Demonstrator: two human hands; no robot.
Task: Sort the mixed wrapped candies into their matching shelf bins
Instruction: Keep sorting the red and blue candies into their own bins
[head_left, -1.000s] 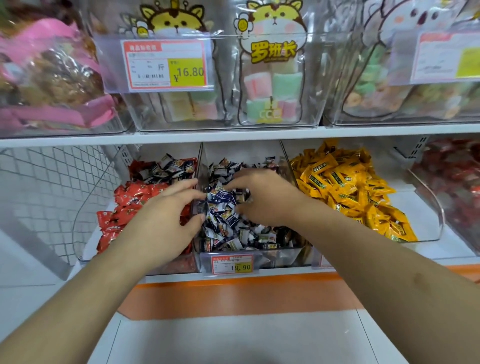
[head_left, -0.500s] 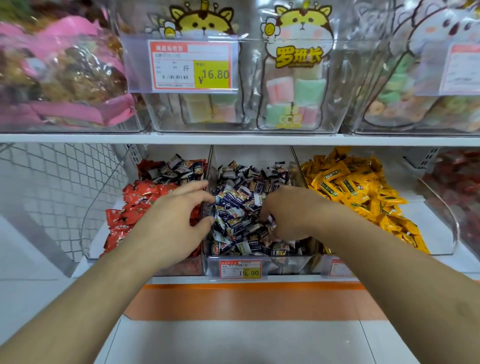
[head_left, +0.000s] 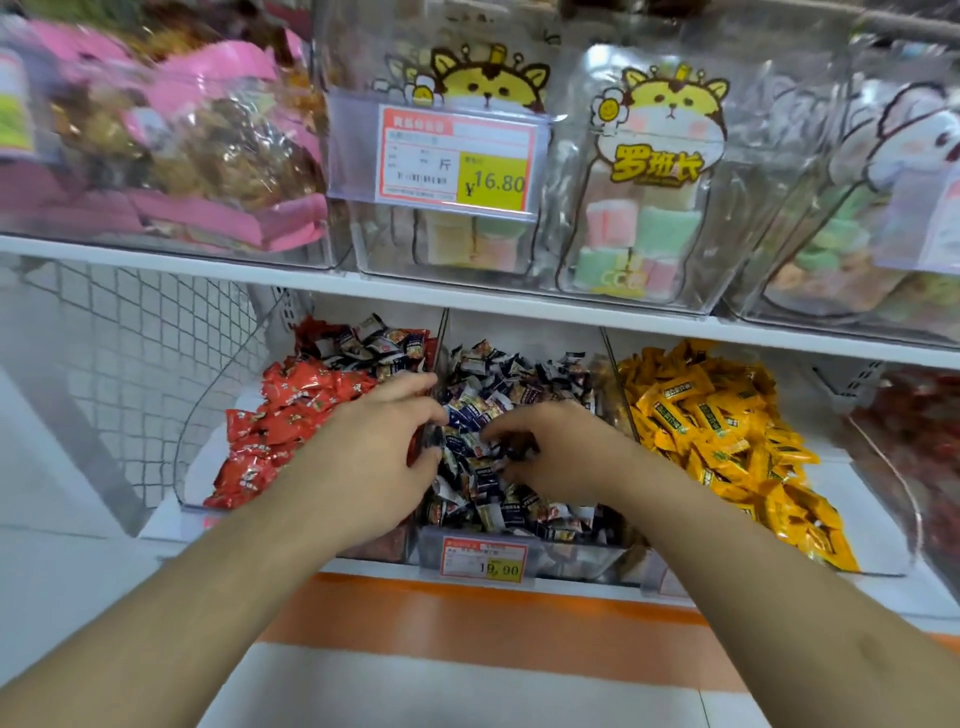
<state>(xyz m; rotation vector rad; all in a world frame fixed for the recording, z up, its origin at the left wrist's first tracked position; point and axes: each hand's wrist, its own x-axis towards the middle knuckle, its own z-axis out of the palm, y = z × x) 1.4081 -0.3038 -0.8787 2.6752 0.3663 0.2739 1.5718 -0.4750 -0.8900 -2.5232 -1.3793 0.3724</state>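
**A sweet shop with self-service shelves**

This is a shop that sells candy by weight. White shelves (head_left: 467, 304) carry clear plastic bins (head_left: 524, 558) full of wrapped candies (head_left: 711, 421). Printed price tags (head_left: 457, 156) show 16.80 and 19.90. Bagged snacks (head_left: 641, 208) stand above.

White shelf boards (head_left: 467, 304), a wire mesh panel (head_left: 130, 364), an orange-striped ledge (head_left: 467, 618) below.

i see open air in front of the lower bins, but the upper shelf (head_left: 467, 301) roofs them low. clear dividers (head_left: 441, 358) wall off the middle bin (head_left: 519, 556). the wire mesh (head_left: 130, 364) seems to close the left end, though blurred.
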